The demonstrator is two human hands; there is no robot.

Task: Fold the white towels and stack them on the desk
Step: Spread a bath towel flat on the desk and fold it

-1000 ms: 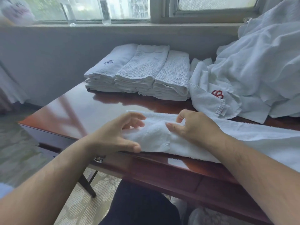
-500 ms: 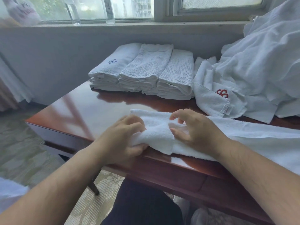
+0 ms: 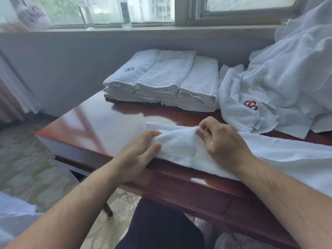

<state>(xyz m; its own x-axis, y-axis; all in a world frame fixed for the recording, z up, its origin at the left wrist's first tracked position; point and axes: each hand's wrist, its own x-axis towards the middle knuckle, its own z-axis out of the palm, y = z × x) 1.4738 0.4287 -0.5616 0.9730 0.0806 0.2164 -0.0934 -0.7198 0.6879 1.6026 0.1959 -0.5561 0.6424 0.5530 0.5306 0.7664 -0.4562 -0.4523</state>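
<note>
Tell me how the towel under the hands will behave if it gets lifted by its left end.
Probably floppy: the towel already bunches and tents where the left hand and right hand pinch it. Likely light for its size, as fingertips alone raise the fold. Its long right part should drag across the glossy desk rather than rise with the end.

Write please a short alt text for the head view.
Two bare hands, left hand and right hand, pinch a long white towel on a glossy desk; folded towels and an unfolded pile lie behind.
</note>
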